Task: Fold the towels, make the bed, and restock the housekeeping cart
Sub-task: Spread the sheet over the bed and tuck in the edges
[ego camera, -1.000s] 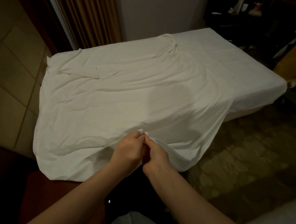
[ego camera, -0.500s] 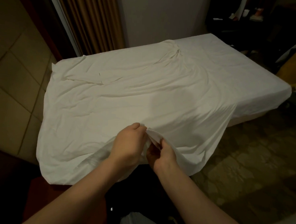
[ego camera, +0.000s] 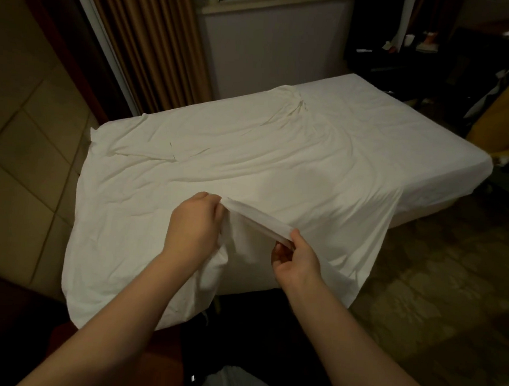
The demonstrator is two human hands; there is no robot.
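– Whereabouts of the sheet (ego camera: 248, 169)?
– Spread rumpled over the bed (ego camera: 426, 148), draping off at 6 o'clock.
– And the grip?
– Pinched tight on the hem (ego camera: 257, 219): left hand (ego camera: 195, 228) at 7 o'clock, right hand (ego camera: 297, 261) at 5, cloth taut between.

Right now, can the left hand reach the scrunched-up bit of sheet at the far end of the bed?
Probably not without stepping round. The left hand grips the sheet's near edge, and the scrunched-up bit lies far across the bed; nothing blocks it.
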